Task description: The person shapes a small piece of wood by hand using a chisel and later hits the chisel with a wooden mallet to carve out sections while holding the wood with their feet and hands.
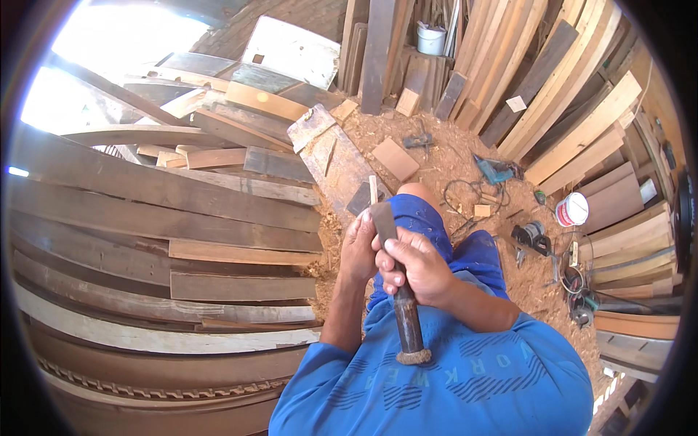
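A broad chisel (384, 221) is in my right hand (422, 267), whose fingers wrap round it where blade and handle meet. Its dark, worn handle (408, 323) points back toward my chest and ends in a frayed, mushroomed butt. The wide blade tip points away from me. Beside the blade, my left hand (358, 248) is closed with thumb and fingers together. A thin pale wood stick (373, 190) stands up from that hand, close to the chisel's edge; its lower end is hidden. Under and beyond my hands lies a worn wooden board (336, 163) with a dark flat piece (359, 198) on it.
Stacked planks (240, 211) fill the left side. Boards (502, 58) lean along the far right. On the shavings-covered floor lie a reddish block (395, 159), a blue power tool (494, 169), cables, another power tool (532, 236) and a white bucket (571, 209).
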A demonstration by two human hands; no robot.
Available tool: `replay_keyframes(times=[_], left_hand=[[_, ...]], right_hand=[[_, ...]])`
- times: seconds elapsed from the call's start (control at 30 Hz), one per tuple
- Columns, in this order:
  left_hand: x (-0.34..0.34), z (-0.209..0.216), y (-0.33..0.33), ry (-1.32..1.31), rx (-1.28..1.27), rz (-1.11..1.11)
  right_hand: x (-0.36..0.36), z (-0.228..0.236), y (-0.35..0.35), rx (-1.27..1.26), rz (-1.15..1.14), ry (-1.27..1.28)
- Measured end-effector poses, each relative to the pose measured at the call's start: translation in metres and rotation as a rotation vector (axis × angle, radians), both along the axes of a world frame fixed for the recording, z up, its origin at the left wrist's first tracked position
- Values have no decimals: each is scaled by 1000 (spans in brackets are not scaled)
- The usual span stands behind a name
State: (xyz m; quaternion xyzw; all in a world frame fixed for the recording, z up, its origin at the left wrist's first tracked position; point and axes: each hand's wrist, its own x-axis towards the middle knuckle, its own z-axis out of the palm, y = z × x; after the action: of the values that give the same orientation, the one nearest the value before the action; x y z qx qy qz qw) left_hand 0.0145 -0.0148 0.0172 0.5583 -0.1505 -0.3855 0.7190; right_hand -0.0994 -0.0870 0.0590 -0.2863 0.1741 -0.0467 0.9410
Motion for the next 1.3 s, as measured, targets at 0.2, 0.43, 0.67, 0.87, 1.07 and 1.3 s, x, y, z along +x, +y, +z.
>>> replay_keyframes(times=[0.2,0.43,0.67,0.87,1.07,1.3], left_hand=[[13,-20,9,38,-61,-79],[-7,-8,13,-38,39,-100],[-25,26,5,-181,63,-227],[-61,-61,56,169,178,-49],[-6,-5,-1,-10,-58,56],[2,-9,16,-351,78,-64]], right_hand=[[-5,0,13,34,66,4],[-18,3,11,-71,34,8],[-28,14,4,-180,-129,-28],[-46,34,-18,-294,-189,-13],[-5,5,-6,-38,-30,-49],[-15,4,14,-56,77,-16]])
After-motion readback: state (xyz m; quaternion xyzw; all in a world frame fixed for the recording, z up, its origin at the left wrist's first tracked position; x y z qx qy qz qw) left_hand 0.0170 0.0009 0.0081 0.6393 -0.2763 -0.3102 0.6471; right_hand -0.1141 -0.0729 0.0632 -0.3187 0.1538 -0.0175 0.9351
